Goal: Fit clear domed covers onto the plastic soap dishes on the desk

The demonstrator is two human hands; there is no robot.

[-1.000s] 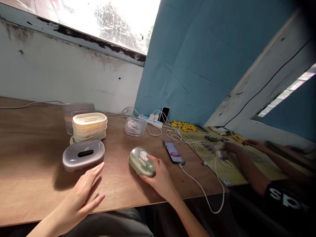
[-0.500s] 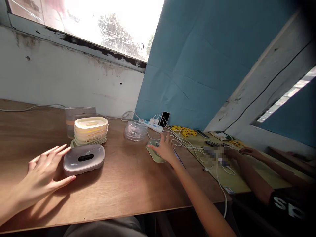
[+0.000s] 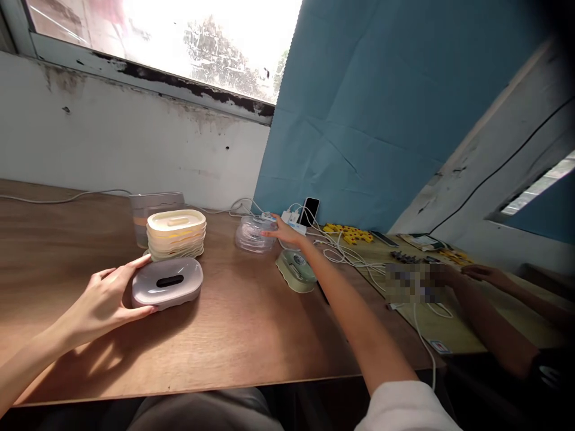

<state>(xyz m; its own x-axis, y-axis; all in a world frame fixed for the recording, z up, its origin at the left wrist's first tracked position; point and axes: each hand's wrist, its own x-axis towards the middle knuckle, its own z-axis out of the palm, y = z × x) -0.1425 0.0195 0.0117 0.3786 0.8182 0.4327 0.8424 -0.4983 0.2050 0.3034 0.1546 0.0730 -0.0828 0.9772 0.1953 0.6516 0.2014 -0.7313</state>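
On the left, my left hand is wrapped round the left end of a glossy grey oval box cover with a dark slot in its top. Its thumb lies along the front side and its fingers along the back. Behind the cover stands a stack of cream oval lids. My right hand reaches to the right side of a stack of clear plastic oval pieces, thumb and fingers apart at its edge. Below that forearm sits a green oval box piece, partly covered by the arm.
A translucent grey container stands behind the lids. White cables, a power strip and a phone lie near the blue sheet. Yellow parts are farther right, and a co-worker's arms work at the adjoining table.
My left hand has closed in on the grey cover from beside it. My right hand has left the green piece and moved up and left to the clear stack. The view has shifted slightly.
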